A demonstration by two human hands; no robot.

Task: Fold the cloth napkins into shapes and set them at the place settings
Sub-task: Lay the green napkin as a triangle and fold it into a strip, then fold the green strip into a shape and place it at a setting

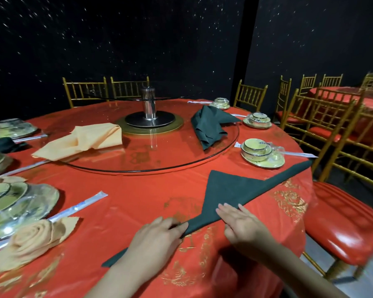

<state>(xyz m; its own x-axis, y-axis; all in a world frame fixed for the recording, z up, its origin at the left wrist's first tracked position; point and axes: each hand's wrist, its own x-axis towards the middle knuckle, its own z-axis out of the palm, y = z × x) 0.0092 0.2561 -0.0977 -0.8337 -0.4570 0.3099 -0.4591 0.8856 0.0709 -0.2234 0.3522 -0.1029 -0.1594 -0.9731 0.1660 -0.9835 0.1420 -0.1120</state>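
A dark green napkin lies flat on the red tablecloth, folded into a long triangle with its peak pointing away from me. My left hand pinches the rolled long edge near its middle. My right hand presses flat on the same edge, fingers spread. A peach napkin rolled into a rose sits at the setting on my left. Loose peach napkins and loose green napkins lie on the glass turntable.
Wrapped bowl-and-plate sets stand at the right and left, with wrapped chopsticks beside them. Gold chairs with red seats crowd the right side. The table edge curves close to me.
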